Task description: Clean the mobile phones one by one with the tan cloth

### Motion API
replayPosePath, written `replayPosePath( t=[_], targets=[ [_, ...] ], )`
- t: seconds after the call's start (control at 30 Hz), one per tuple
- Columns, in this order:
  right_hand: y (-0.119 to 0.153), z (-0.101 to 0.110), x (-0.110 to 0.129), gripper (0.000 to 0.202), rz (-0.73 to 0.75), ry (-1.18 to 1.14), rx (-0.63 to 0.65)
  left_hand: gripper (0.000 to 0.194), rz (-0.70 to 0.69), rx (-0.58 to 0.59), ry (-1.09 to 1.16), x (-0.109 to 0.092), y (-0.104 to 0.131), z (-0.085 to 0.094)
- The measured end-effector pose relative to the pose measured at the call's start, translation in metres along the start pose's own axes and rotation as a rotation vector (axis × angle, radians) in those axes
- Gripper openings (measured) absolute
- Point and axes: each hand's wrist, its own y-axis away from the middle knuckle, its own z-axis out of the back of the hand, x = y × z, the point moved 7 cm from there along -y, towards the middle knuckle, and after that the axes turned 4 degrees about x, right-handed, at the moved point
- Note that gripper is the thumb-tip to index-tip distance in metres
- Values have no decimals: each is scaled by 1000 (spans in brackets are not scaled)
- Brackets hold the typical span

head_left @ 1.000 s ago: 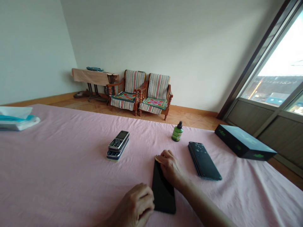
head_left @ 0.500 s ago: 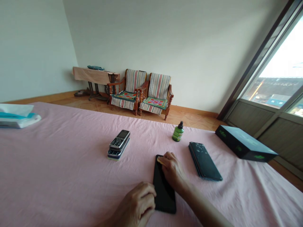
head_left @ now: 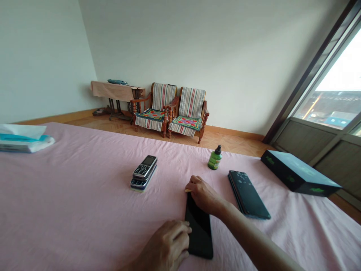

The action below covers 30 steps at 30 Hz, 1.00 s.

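A black smartphone (head_left: 199, 232) lies flat on the pink tablecloth (head_left: 84, 195) in front of me. My left hand (head_left: 166, 246) grips its near left edge. My right hand (head_left: 203, 195) presses down on the phone's far end, with a small yellowish pad pinched under the fingertips; most of that pad is hidden.
A stack of keypad phones (head_left: 143, 173) sits to the left of the smartphone. A pile of dark smartphones (head_left: 248, 194) lies to the right, with a small green bottle (head_left: 214, 158) behind it and a black box (head_left: 299, 177) at the right edge. A tissue pack (head_left: 24, 137) lies far left.
My right hand slid along the phone's far end, back toward its top edge. The view shifted slightly. My left hand stayed on the near edge.
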Motion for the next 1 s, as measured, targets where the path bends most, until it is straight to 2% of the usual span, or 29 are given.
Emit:
replayPosePath(
  t=[0.13, 0.23, 0.37, 0.5, 0.57, 0.7, 0.83, 0.93, 1.0],
  targets=[
    [5, -3, 10, 27, 20, -9, 12, 34, -17, -10, -31, -2, 1, -2],
    [8, -1, 8, 27, 11, -18, 4, 34, -45, -28, -29, 1, 1, -3],
    [12, 3, 4, 31, -16, -20, -25, 27, -101, 13, 7, 7, -1, -10],
    [20, 1, 8, 30, -10, -63, -39, 33, -71, 44, -11, 9, -2, -13],
    [23, 1, 3, 30, -46, -86, -77, 35, -50, 32, -26, 6, -1, -10],
    [24, 4, -22, 31, -190, -44, -169, 36, -66, 10, -45, -2, 0, -5],
    [27, 6, -37, 29, -236, -14, -176, 27, -110, 5, -53, 7, 0, -13],
    [36, 9, -43, 27, -299, 21, -190, 20, -213, -99, -50, 14, 3, -20],
    [41, 11, -45, 27, -347, 47, -202, 22, -218, -110, -55, 20, 4, -26]
  ],
)
